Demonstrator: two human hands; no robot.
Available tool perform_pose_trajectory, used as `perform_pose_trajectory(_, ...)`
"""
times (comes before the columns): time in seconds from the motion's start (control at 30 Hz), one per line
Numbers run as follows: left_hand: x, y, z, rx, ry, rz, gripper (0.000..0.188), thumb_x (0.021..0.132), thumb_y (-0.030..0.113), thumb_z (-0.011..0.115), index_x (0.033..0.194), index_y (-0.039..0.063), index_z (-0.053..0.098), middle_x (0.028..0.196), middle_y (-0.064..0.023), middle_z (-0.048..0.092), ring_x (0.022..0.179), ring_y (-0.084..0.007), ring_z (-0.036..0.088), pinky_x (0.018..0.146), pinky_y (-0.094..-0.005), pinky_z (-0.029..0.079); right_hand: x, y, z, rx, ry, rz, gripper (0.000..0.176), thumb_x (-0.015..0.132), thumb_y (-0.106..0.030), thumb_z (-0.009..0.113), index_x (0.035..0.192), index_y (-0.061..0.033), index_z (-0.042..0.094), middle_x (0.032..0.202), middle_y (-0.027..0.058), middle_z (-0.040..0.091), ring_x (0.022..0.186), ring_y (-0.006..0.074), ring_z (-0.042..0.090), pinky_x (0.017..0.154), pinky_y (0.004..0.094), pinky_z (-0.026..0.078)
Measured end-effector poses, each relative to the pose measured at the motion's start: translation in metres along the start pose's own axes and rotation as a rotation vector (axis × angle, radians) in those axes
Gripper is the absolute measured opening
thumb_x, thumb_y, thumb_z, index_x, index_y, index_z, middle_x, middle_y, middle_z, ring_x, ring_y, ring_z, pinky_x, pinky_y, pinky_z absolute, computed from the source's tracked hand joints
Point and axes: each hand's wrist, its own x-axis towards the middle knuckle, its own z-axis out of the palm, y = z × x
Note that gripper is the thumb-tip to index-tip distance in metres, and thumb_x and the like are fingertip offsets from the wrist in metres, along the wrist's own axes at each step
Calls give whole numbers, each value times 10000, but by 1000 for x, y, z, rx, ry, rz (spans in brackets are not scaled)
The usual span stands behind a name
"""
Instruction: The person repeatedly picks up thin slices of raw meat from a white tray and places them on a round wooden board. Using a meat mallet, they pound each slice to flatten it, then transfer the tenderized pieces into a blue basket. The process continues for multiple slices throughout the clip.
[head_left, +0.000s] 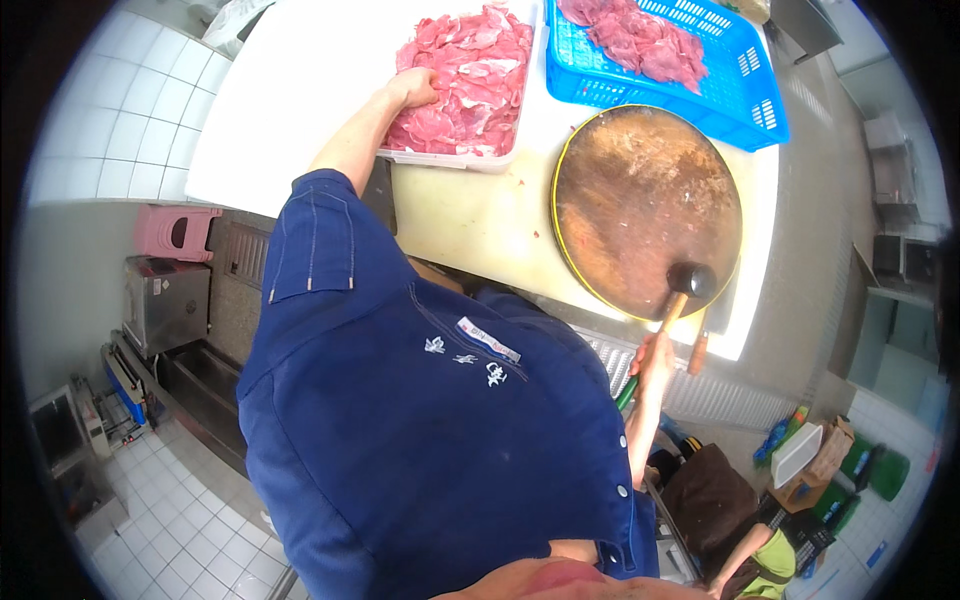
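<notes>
My left hand (415, 88) reaches to the near-left part of a clear plastic bin (457, 160) heaped with thin slices of raw meat (480, 90). Its fingers are curled on the meat at the bin's left side, and the fingertips are partly hidden. At the lower right my right hand (655, 355) grips the wooden handle of a mallet (675, 304). The mallet's dark, round head lies over the near-right part of a round wooden chopping block (637, 195), which has a yellow band around its rim. The block's worn top is wet and bears small scraps.
A blue plastic crate (739, 124) with more raw meat stands beyond the block. Right of the block lies a wooden-handled cleaver (699, 352), partly hidden. A pale cutting board (465, 202) covers the near table. Another person's arm (739, 559) shows at the lower right.
</notes>
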Motion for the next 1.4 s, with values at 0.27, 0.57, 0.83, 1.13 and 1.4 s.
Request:
perform_pose_trajectory(0.27,-27,57,-71,-960,-262,-31,198,908,263,748,970,75,740,776,12,673,655,-43,566,577,-221,412,2,14,-6,72,-1,36,328,1060,-389,497,952,-92,583,619,-31,471,437,77,407,364,240,332)
perform_pose_trajectory(0.57,-48,252,-47,-938,-902,424,228,974,285,667,1018,61,683,849,-92,735,731,-214,749,580,-279,569,-4,5,-4,76,40,84,383,1064,-415,470,998,-64,606,615,-13,504,392,85,413,351,232,317)
perform_pose_trajectory(0.83,-56,359,18,-1102,-932,441,226,882,152,691,1072,31,666,1022,-77,720,898,-147,700,711,-304,586,-13,-4,-9,121,-152,-24,231,1010,-214,581,1156,-39,546,649,-3,502,418,84,435,376,235,357)
perform_pose_trajectory(1.13,-60,404,42,-813,-294,657,109,765,-4,552,851,53,588,833,-96,678,724,-221,666,638,-366,542,-6,7,-15,37,-84,-4,230,1025,-253,563,1099,-35,573,643,-3,507,413,81,429,379,231,362)
perform_pose_trajectory(1.4,-136,369,152,-160,105,1190,216,732,49,612,947,59,634,1057,-116,621,1070,-327,573,888,-452,496,-28,-29,-15,53,-7,-157,374,1082,-402,422,1098,-71,595,611,-25,462,416,56,385,378,213,308)
